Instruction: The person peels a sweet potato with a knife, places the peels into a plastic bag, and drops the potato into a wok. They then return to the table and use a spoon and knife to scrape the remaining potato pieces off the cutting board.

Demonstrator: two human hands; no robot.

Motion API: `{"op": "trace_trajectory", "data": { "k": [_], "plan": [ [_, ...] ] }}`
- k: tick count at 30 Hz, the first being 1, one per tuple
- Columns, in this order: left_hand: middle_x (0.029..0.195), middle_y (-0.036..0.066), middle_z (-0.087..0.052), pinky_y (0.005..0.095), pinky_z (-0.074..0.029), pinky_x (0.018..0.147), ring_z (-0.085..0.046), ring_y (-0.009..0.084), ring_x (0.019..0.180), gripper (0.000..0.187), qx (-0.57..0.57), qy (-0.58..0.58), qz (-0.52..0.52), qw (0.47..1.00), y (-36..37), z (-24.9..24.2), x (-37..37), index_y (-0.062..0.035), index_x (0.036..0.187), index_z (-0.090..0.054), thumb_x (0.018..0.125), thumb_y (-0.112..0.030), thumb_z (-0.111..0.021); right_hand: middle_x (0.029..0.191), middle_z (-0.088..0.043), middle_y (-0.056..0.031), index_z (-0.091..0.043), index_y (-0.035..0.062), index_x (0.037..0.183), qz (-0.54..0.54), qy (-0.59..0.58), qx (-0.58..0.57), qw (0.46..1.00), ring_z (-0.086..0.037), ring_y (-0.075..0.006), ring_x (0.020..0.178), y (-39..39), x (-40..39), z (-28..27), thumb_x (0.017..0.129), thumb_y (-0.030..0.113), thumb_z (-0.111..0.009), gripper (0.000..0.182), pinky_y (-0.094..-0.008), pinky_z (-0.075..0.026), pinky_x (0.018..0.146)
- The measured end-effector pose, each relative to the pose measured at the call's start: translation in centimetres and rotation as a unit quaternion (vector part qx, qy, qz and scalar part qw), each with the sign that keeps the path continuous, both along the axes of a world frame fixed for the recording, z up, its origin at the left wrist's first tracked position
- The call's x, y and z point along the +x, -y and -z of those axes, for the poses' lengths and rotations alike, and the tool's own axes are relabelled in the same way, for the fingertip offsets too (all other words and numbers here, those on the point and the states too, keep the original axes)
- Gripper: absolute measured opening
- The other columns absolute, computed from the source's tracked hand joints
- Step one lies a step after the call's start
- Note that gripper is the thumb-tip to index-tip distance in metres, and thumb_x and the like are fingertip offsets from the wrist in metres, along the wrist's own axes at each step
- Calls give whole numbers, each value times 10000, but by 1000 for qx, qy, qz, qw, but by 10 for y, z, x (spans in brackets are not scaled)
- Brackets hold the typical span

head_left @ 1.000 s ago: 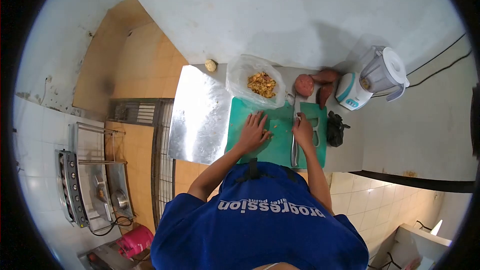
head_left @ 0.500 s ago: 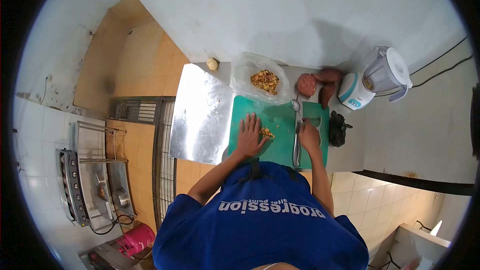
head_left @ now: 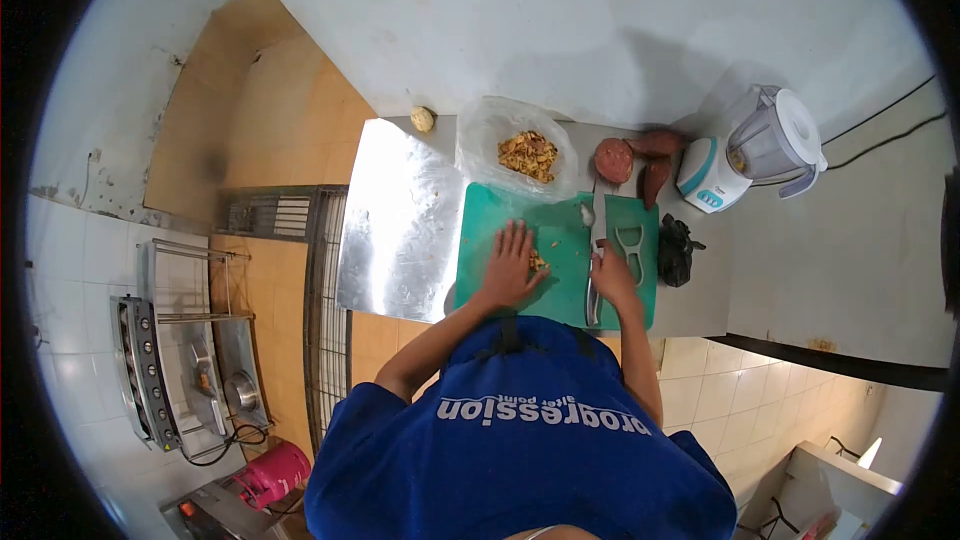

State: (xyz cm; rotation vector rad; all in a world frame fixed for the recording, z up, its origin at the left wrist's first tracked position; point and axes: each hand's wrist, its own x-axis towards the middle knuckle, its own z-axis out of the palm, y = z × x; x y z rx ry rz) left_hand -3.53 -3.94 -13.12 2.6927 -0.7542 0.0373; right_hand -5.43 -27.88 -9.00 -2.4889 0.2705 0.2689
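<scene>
My left hand (head_left: 509,268) lies flat on the green cutting board (head_left: 482,230), fingers spread. Against its thumb side is a small heap of yellow-brown chopped bits (head_left: 539,261). The fingers of my right hand (head_left: 613,275) are closed over the middle of a long knife (head_left: 599,208), whose blade points to the wall and whose dark handle runs towards me. A small, blurred silvery piece (head_left: 587,213), perhaps a spoon's bowl, shows left of the blade. What the right fingers hold is hidden. Right of them lies a Y-shaped peeler (head_left: 632,245).
Behind the board, a clear plastic bag (head_left: 480,150) holds more chopped bits (head_left: 528,156). Reddish tubers (head_left: 614,160), one cut, sit beside a blender (head_left: 712,178). A black plastic bundle (head_left: 677,252) lies right of the board, and a pale round piece (head_left: 422,119) at the back left.
My left hand has shifted slightly right over the small heap, covering more of it. My right hand has moved slightly, uncovering more of the peeler. The spoon beside the knife shows less clearly.
</scene>
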Motion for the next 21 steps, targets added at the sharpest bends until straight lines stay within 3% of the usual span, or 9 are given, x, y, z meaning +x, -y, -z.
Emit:
{"op": "trace_trajectory", "data": {
  "k": [1, 3, 7, 9, 10, 12, 16, 18, 21],
  "plan": [
    [1598, 248, -180, 538, -90, 1204, -121, 409, 1495, 828, 0, 1, -1, 1000, 2, 0, 1, 80, 1502, -236, 981, -526, -452, 859, -676, -227, -541, 40, 1241, -1, 1, 0, 1000, -667, -408, 867, -5, 2, 4, 983, 231, -480, 327, -522, -504, 777],
    [1587, 248, -210, 518, -99, 1209, -132, 408, 1493, 833, -56, -29, 117, 991, 5, 2, 3, 71, 1493, -272, 958, -531, -483, 849, -676, -234, -524, 31, 1253, -46, -54, 105, 992, -674, -407, 856, -15, 6, 11, 982, 235, -479, 343, -526, -506, 763],
    [1593, 224, -213, 497, -106, 1220, -134, 384, 1498, 777, -61, -30, 125, 990, 17, -4, 3, 36, 1507, -263, 973, -476, -498, 822, -676, -227, -506, 18, 1265, 2, -33, 141, 989, -687, -385, 795, -12, 23, 4, 989, 224, -474, 346, -495, -514, 737],
    [1585, 188, -261, 503, -142, 1212, -188, 368, 1487, 711, -43, -2, 142, 989, 23, -6, 4, 27, 1476, -340, 963, -429, -525, 752, -669, -180, -482, -3, 1288, 47, 22, 176, 983, -674, -295, 653, -1, 33, -4, 1004, 205, -459, 353, -415, -519, 651],
    [1585, 188, -261, 503, -142, 1212, -188, 368, 1487, 711, -44, -1, 145, 989, 26, -5, 6, 27, 1476, -340, 963, -429, -525, 752, -669, -180, -482, -3, 1288, 49, 22, 175, 983, -674, -295, 653, 3, 38, -3, 1004, 205, -459, 353, -415, -519, 651],
    [1577, 151, -299, 497, -159, 1212, -229, 333, 1478, 646, -29, 1, 144, 989, 30, -2, 14, 21, 1447, -392, 951, -361, -554, 704, -658, -121, -457, -19, 1316, 83, -26, 282, 956, -608, -188, 548, 7, 50, -4, 1022, 184, -440, 358, -330, -483, 554],
    [1560, 137, -338, 501, -183, 1206, -260, 312, 1470, 609, -29, 19, 156, 987, 15, 11, 9, 8, 1418, -438, 932, -327, -584, 716, -664, -103, -426, -9, 1357, 72, -39, 300, 950, -559, -142, 509, 0, 67, 1, 1038, 190, -420, 375, -300, -449, 502],
    [1570, 132, -324, 494, -185, 1209, -256, 303, 1474, 589, -3, 4, 163, 987, 2, 15, 4, -21, 1445, -417, 963, -337, -542, 733, -660, -85, -427, 30, 1368, 101, 16, 368, 924, -507, -107, 465, -6, 76, 10, 1037, 180, -419, 363, -260, -398, 461],
    [1572, 125, -325, 497, -191, 1204, -256, 315, 1473, 594, 9, 5, 145, 989, -11, 22, -2, -37, 1461, -398, 967, -333, -541, 774, -674, -114, -435, 62, 1380, 156, 75, 401, 900, -602, -176, 556, -9, 86, 27, 1031, 262, -457, 403, -314, -467, 537]
  ]
}}
